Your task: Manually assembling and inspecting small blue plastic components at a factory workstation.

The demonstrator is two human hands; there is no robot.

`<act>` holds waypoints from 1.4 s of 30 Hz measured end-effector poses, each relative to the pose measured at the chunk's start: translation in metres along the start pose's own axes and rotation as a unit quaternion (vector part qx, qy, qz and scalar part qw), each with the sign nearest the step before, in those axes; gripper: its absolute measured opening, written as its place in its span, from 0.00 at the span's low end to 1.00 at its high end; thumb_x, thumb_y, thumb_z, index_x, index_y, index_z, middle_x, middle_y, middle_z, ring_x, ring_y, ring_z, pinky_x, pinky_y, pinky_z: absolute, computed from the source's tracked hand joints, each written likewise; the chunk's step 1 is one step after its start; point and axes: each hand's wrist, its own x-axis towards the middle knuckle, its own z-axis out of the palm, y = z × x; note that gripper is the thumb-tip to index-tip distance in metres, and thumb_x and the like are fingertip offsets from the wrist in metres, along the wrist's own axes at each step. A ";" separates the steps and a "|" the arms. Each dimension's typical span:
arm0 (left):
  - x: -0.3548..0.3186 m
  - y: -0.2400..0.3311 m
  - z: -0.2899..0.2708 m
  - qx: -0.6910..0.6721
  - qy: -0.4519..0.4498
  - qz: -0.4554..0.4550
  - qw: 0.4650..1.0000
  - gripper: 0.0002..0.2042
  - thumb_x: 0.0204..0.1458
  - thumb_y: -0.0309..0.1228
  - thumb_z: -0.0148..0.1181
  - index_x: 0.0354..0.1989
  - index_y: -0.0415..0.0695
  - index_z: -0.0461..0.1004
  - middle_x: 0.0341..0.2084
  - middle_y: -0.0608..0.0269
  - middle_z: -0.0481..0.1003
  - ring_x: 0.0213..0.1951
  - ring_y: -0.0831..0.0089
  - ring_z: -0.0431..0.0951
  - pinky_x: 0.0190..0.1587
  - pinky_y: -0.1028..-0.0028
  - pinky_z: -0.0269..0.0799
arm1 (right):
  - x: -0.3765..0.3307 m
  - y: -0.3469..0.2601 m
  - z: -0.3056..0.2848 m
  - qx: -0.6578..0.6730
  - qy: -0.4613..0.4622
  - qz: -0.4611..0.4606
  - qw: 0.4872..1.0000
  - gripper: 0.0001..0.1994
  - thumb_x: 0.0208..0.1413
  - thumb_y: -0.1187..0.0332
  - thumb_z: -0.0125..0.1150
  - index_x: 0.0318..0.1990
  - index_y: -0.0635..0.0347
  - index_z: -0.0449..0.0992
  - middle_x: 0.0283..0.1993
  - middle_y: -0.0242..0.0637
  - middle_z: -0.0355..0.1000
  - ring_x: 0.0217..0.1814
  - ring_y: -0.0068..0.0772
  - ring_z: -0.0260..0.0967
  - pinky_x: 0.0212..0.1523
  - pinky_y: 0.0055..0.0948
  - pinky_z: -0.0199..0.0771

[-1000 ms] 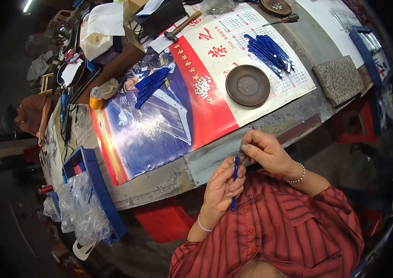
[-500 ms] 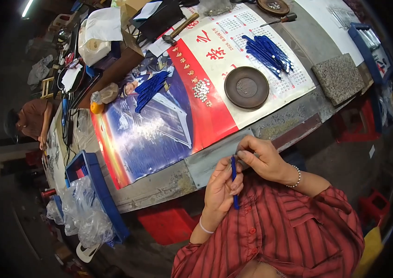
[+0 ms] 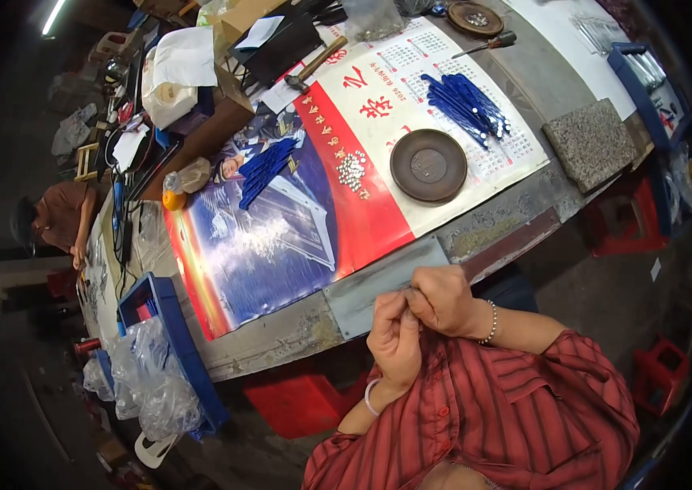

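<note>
Sticks (image 3: 468, 109): lay beyond and left of dish (image 3: 411, 186).
Left hand (image 3: 395, 339): curled closed, nearer than dish.
Right hand (image 3: 444, 300): curled closed against left; could not tell either's contents.

left hand (image 3: 396, 341) curled upright, right hand (image 3: 446, 302) curled, both touching

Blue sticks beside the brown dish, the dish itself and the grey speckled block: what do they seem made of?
Blue sticks: glossy-looking, perhaps plastic, judging by their even, saturated colour. Brown dish: dark with a dull sheen; wood or metal, I can't tell which. Grey speckled block: probably stone, matte and rough, from its grainy surface.
</note>
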 end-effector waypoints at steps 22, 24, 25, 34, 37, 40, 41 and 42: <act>-0.003 0.009 0.001 -0.044 0.055 0.020 0.997 0.11 0.56 0.16 0.49 0.47 0.35 0.65 0.45 0.60 0.66 0.43 0.77 0.68 0.47 0.79 0.64 | 0.010 -0.002 0.017 0.192 0.068 -0.078 0.976 0.11 0.48 0.75 0.63 0.34 0.63 0.64 0.24 0.38 0.66 0.18 0.34 0.62 0.18 0.30 0.61; -0.004 0.008 0.002 -0.051 0.068 0.019 0.996 0.10 0.55 0.17 0.51 0.45 0.36 0.66 0.44 0.60 0.67 0.42 0.78 0.68 0.47 0.79 0.64 | 0.009 0.005 0.020 0.178 0.073 -0.122 0.974 0.13 0.48 0.76 0.62 0.37 0.62 0.64 0.26 0.39 0.66 0.19 0.35 0.62 0.19 0.31 0.62; -0.005 0.006 0.000 -0.049 0.056 0.016 0.997 0.10 0.55 0.17 0.51 0.46 0.36 0.66 0.43 0.60 0.67 0.43 0.77 0.68 0.49 0.78 0.63 | 0.008 0.007 0.022 0.165 0.078 -0.165 0.969 0.14 0.48 0.78 0.62 0.40 0.62 0.63 0.27 0.39 0.66 0.20 0.36 0.63 0.20 0.31 0.63; -0.006 0.000 -0.003 -0.103 0.083 -0.011 0.991 0.09 0.55 0.17 0.51 0.44 0.38 0.67 0.42 0.59 0.68 0.31 0.81 0.68 0.31 0.81 0.65 | 0.017 -0.014 0.001 0.356 -0.074 0.269 0.892 0.09 0.56 0.67 0.55 0.39 0.62 0.67 0.27 0.38 0.66 0.22 0.38 0.64 0.25 0.30 0.64; -0.002 0.000 -0.004 -0.085 0.081 0.033 0.993 0.09 0.55 0.16 0.50 0.44 0.38 0.67 0.42 0.59 0.68 0.30 0.81 0.68 0.29 0.82 0.64 | 0.018 -0.017 -0.006 0.287 -0.115 0.196 0.930 0.09 0.57 0.65 0.56 0.34 0.62 0.69 0.24 0.39 0.65 0.21 0.36 0.62 0.25 0.28 0.63; -0.005 -0.005 -0.006 -0.043 0.083 0.052 0.994 0.10 0.55 0.15 0.48 0.44 0.38 0.66 0.43 0.59 0.67 0.31 0.81 0.68 0.31 0.82 0.65 | 0.014 -0.005 0.005 0.147 -0.046 0.010 0.988 0.08 0.53 0.68 0.58 0.29 0.63 0.68 0.21 0.40 0.62 0.18 0.39 0.61 0.21 0.31 0.61; -0.006 -0.007 -0.008 -0.012 0.077 0.061 0.995 0.10 0.55 0.14 0.47 0.44 0.37 0.66 0.43 0.59 0.66 0.32 0.81 0.68 0.32 0.83 0.65 | 0.013 -0.002 0.008 0.056 0.000 -0.102 0.993 0.08 0.51 0.70 0.59 0.28 0.63 0.67 0.20 0.40 0.62 0.17 0.39 0.61 0.20 0.33 0.61; -0.007 -0.008 -0.008 -0.011 0.078 0.059 0.995 0.10 0.55 0.14 0.47 0.44 0.37 0.66 0.43 0.59 0.66 0.32 0.81 0.68 0.32 0.83 0.65 | 0.010 -0.003 0.010 0.027 0.007 -0.093 0.995 0.07 0.48 0.71 0.60 0.26 0.61 0.67 0.19 0.40 0.61 0.16 0.45 0.59 0.19 0.39 0.59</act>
